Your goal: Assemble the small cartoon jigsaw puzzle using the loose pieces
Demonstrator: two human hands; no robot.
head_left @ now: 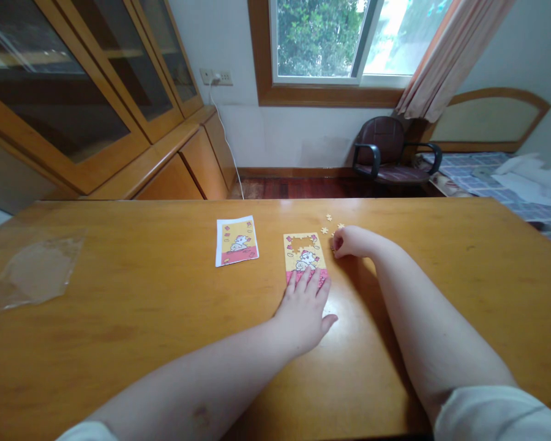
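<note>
Resting palm down with its fingers fanned wide, the left hand (305, 312) lies just below the centre of the frame, its fingertips on the pink lower edge of a jigsaw puzzle (307, 260). The puzzle sits slightly right of centre on the wooden tabletop (142, 331), with a jagged gap near its top where the wood shows through. To its right, the right hand (352, 242) is curled narrow, thumb and fingertips drawn together at the tabletop beside the loose puzzle pieces (324, 231); whether it grips one of them I cannot tell. A white-bordered picture sheet (237, 243), left of the puzzle, shows a similar white cartoon animal on yellow and pink. The small red printed shapes on both are too tiny to read as writing. A clear plastic bag (41, 269) lies at the left edge of the frame.
</note>
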